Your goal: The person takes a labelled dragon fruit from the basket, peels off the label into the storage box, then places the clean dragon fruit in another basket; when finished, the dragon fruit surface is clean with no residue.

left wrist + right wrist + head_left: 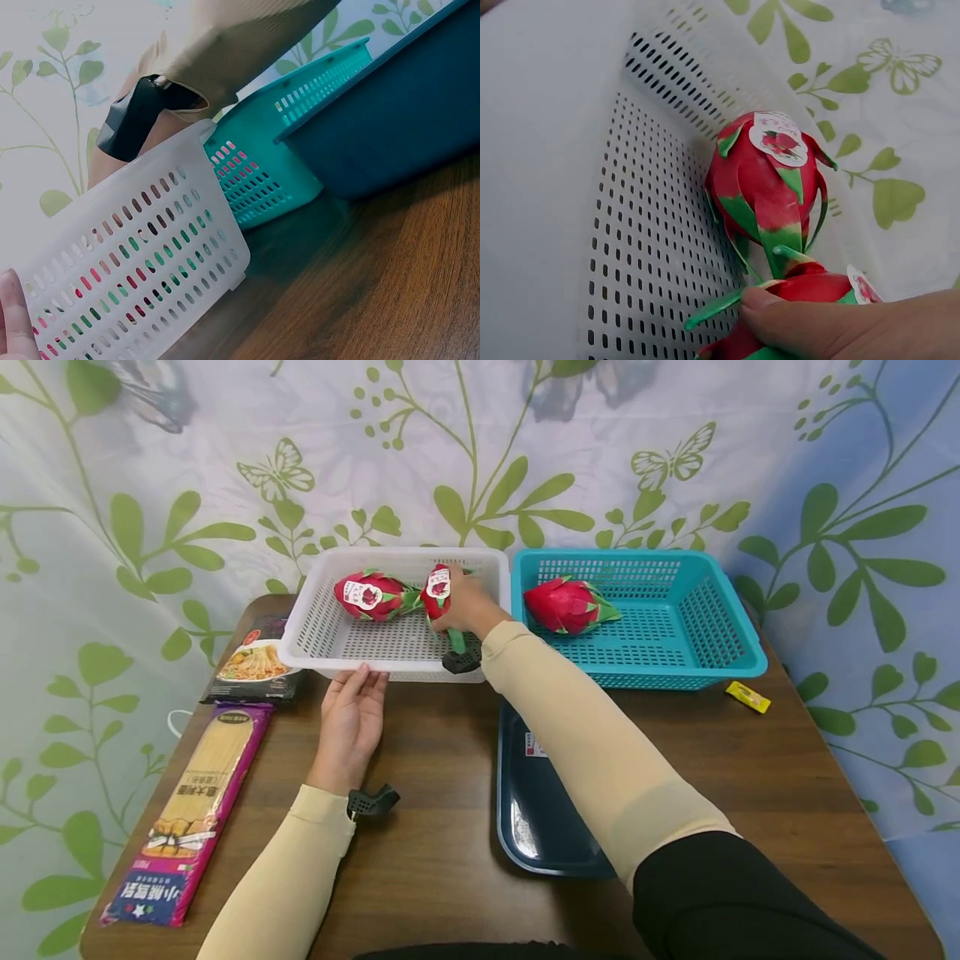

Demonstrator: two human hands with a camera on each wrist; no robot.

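My right hand (471, 604) grips a red dragon fruit (437, 591) with green-tipped scales and a white sticker, inside the right part of the white basket (397, 670). In the right wrist view the thumb presses on this fruit's side; the other fingers are hidden. Just beside it a second dragon fruit (761, 184), also stickered, lies in the same basket. My left hand (352, 718) touches the basket's front wall and rim, its fingers fairly straight. A fingertip shows against the perforated white wall (135, 262) in the left wrist view.
A turquoise basket (660, 679) on the right holds another dragon fruit (566, 606). Below it, a dark blue tray (536, 827) lies partly under my right arm. Noodle packages, one black (255, 664) and one purple (198, 810), lie left. A small yellow packet (747, 697) sits far right.
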